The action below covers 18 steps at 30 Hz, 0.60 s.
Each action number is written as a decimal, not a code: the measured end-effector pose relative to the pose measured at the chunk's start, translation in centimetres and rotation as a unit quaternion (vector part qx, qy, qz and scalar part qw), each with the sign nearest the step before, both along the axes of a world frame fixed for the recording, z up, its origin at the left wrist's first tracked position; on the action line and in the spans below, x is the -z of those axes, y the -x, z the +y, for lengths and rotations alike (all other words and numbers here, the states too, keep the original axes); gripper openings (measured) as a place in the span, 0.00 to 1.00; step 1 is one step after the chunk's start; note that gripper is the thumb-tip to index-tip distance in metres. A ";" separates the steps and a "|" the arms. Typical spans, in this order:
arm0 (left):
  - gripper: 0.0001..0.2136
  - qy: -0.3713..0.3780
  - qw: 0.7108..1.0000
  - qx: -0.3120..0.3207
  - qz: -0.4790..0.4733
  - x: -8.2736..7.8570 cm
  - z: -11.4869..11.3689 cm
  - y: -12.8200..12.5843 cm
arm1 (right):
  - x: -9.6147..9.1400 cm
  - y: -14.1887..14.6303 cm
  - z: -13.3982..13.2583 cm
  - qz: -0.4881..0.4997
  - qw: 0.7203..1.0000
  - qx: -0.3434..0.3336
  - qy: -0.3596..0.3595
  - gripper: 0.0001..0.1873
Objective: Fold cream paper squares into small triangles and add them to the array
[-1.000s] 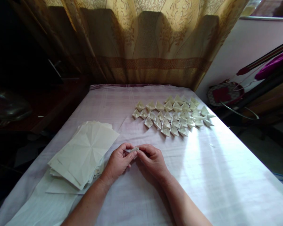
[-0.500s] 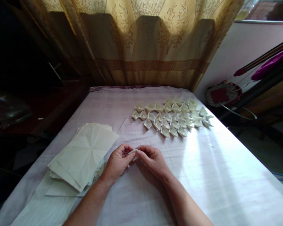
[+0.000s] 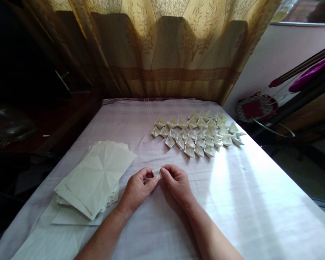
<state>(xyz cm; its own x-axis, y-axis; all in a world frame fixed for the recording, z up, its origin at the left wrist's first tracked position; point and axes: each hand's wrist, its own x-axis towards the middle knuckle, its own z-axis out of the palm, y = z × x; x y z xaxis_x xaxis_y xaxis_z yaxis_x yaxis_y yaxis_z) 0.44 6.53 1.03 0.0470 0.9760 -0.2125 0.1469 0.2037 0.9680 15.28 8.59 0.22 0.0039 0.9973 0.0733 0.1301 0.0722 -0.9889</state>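
White paper [image 3: 157, 173] is what we pinch in the fingers [image 3: 151, 183] of our left hand [image 3: 137, 187] and right hand [image 3: 178, 183], near stacked sheets [image 3: 97, 177].

Paper stack [image 3: 99, 177] left, origami pieces [image 3: 189, 151] far right on the table [image 3: 222, 213]
Folded paper [image 3: 157, 172] between left hand [image 3: 139, 186] and right hand [image 3: 178, 183], nearer than the origami pieces; curtain [image 3: 168, 47] behind the table, bag [image 3: 256, 108] beyond its right edge.

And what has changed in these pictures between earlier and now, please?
The right hand has shifted its grip slightly rightward; more of the small paper now shows between it and the left hand. Both still hold it. The sheet stack and folded pieces stayed put.
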 end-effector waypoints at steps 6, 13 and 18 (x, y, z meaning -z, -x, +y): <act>0.16 0.025 0.999 -0.018 -0.033 0.0 0.1 -0.2 | 0.1 -0.3 0.2 -0.005 1.000 -0.030 -0.002 0.15; 0.14 0.008 1.000 -0.002 -0.015 -0.2 -0.1 0.0 | 0.2 -0.7 0.5 -0.013 0.999 -0.035 -0.004 0.13; 0.17 0.018 0.999 0.024 -0.025 -0.2 0.0 0.0 | 0.5 -0.4 0.3 -0.002 1.000 0.008 -0.009 0.13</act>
<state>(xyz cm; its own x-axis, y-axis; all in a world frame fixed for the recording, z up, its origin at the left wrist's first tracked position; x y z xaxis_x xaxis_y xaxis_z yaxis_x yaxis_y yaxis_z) 0.44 6.51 1.24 0.1048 0.9641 -0.2439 0.1085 0.2327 0.9665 15.65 8.94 -0.24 0.0192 0.9956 0.0919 0.1361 0.0885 -0.9867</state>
